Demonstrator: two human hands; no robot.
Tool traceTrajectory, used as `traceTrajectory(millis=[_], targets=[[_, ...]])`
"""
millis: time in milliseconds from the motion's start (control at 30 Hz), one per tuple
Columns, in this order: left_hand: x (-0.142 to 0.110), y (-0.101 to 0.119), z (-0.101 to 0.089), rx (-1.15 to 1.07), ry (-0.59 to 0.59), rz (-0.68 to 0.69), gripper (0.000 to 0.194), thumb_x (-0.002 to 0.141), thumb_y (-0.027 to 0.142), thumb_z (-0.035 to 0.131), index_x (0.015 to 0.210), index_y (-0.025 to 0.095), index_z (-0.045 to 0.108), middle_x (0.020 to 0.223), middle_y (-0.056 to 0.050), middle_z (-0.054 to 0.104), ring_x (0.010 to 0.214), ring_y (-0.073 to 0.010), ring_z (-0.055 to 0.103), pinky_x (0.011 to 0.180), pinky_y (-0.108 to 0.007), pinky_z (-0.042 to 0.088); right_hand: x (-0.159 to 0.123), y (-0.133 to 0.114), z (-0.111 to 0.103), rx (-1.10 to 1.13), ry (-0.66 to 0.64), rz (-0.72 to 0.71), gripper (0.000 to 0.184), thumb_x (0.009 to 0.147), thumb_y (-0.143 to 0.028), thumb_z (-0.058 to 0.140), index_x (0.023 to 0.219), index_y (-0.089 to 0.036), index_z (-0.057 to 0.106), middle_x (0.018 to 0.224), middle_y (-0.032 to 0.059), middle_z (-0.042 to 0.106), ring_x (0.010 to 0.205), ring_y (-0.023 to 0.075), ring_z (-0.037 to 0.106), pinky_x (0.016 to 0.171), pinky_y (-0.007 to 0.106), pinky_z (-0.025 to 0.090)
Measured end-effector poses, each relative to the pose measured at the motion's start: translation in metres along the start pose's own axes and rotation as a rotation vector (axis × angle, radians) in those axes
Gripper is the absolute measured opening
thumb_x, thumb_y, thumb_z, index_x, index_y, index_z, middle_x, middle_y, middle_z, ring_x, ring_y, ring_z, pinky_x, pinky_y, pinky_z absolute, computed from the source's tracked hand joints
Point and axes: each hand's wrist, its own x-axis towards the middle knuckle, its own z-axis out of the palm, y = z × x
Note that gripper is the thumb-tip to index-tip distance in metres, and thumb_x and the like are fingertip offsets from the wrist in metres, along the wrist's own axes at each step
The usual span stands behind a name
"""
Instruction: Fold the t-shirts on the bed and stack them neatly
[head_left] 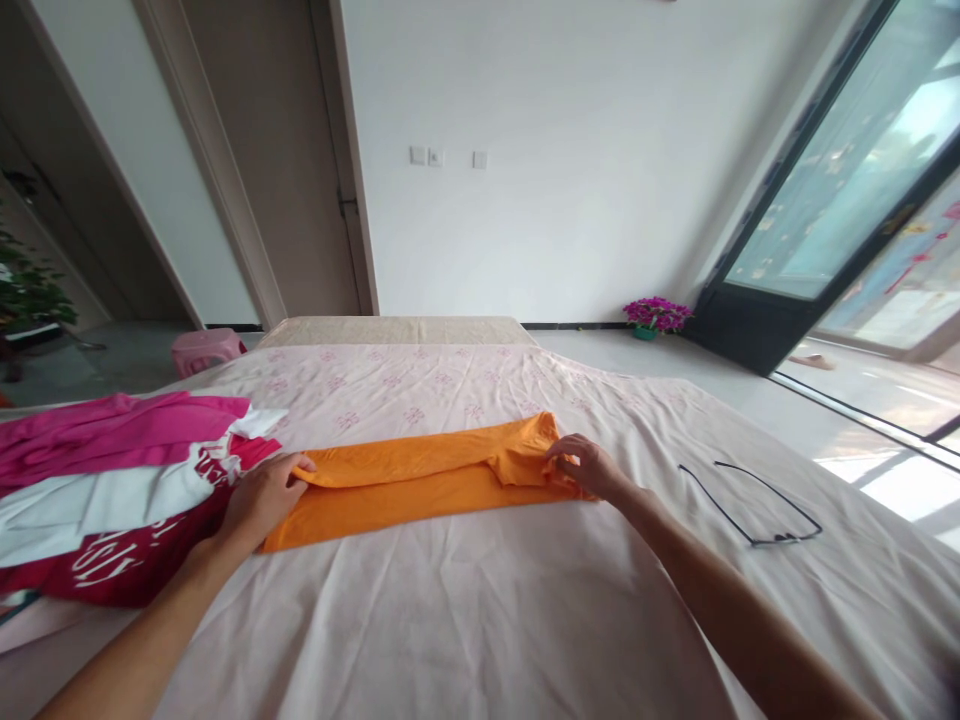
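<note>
Head view showed the fingers of the left hand (259, 495) pinched closed on one end of a long-folded orange shirt (397, 490), and those of the right hand (592, 468) on its sleeve end, some fingertips hidden. The clothes pile (142, 490) was cut off at left. A pale sheet (465, 610) lay beneath, eyeglasses (784, 541) to the right; by the wall (540, 230), a green pot (645, 333) held magenta flowers (658, 313).

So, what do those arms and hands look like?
They are a person's, not a machine's: the left hand and right hand are ungloved, and both forearms are bare, with no sleeve, watch or bracelet showing. Rings: can't tell.
</note>
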Motion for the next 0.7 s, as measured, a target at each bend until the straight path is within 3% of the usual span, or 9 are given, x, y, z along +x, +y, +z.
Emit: traceTrajectory(millis=[100, 167, 300, 500, 700], targets=[[0.000, -0.004, 0.002, 0.014, -0.015, -0.016, 0.021, 0.078, 0.022, 0.049, 0.093, 0.025, 0.063, 0.107, -0.002, 0.072, 0.099, -0.0199, 0.067, 0.088, -0.027, 0.047, -0.004, 0.002, -0.001, 0.292, 0.141, 0.166, 0.026, 0.084, -0.042, 0.058, 0.091, -0.021, 0.071, 0.088, 0.0052, 0.072, 0.086, 0.0228, 0.066, 0.082, 0.035, 0.052], [-0.001, -0.004, 0.001, 0.063, -0.025, 0.005, 0.021, 0.078, 0.021, 0.049, 0.092, 0.025, 0.064, 0.105, -0.002, 0.073, 0.096, -0.0205, 0.067, 0.085, -0.028, 0.047, -0.008, 0.004, -0.003, 0.352, 0.059, 0.204, 0.024, 0.082, -0.041, 0.061, 0.088, -0.020, 0.071, 0.084, 0.0038, 0.071, 0.082, 0.0220, 0.066, 0.076, 0.032, 0.052], [-0.005, 0.003, -0.004, 0.158, -0.033, 0.018, 0.022, 0.077, 0.020, 0.050, 0.090, 0.025, 0.066, 0.101, -0.003, 0.073, 0.093, -0.0224, 0.066, 0.082, -0.030, 0.046, -0.018, 0.001, -0.004, 0.151, -0.144, 0.079, 0.016, 0.074, -0.027, 0.064, 0.084, -0.021, 0.074, 0.090, 0.0044, 0.073, 0.091, 0.0242, 0.065, 0.086, 0.034, 0.050], [-0.006, 0.014, -0.011, 0.233, 0.029, 0.096, 0.022, 0.076, 0.014, 0.049, 0.085, 0.024, 0.066, 0.097, -0.004, 0.072, 0.095, -0.0245, 0.064, 0.092, -0.036, 0.042, -0.021, -0.007, -0.004, 0.084, -0.056, 0.044, 0.015, 0.077, -0.025, 0.063, 0.087, -0.022, 0.074, 0.096, 0.0049, 0.073, 0.099, 0.0255, 0.064, 0.095, 0.037, 0.048], [-0.011, 0.020, -0.009, 0.305, -0.008, 0.041, 0.026, 0.076, 0.007, 0.049, 0.086, 0.024, 0.066, 0.093, -0.005, 0.071, 0.096, -0.0265, 0.062, 0.094, -0.041, 0.039, -0.023, -0.015, 0.003, -0.065, -0.169, 0.014, 0.026, 0.071, -0.009, 0.058, 0.088, -0.022, 0.074, 0.092, 0.0026, 0.073, 0.089, 0.0203, 0.066, 0.085, 0.030, 0.050]])
